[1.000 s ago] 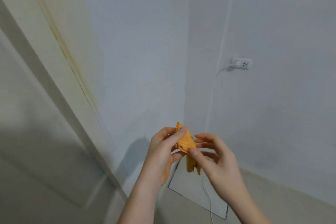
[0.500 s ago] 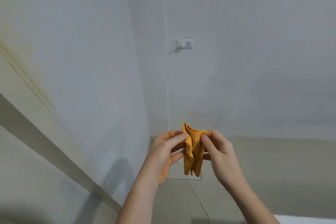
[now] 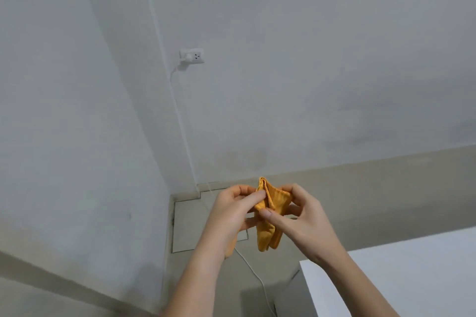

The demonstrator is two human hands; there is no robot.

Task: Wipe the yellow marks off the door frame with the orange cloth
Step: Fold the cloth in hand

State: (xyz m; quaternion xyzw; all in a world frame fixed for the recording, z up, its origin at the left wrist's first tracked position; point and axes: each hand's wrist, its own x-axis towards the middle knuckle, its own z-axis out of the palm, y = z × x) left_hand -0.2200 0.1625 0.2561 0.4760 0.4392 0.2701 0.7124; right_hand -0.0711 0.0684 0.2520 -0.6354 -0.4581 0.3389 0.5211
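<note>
Orange cloth (image 3: 268, 216) bunched between left hand (image 3: 231, 216) and right hand (image 3: 300, 219), both pinching it, below the wall socket (image 3: 192, 56). No wiping visible; door frame barely in view, marks unseen.

Illumination is even, diffuse and moderately dim; no direct source is visible; the wall (image 3: 309, 59) renders flat grey-white without glare. A soft shadow lies on the left wall at 8 o'clock; a darker one falls on the floor (image 3: 257, 298) at 6 o'clock beside the white surface (image 3: 399, 278). Wide-angle distortion bends the wall corner and the cord (image 3: 180, 116) toward 11 o'clock; detail is soft throughout, with compression smearing; forearm edges at 6 o'clock are slightly blurred.
</note>
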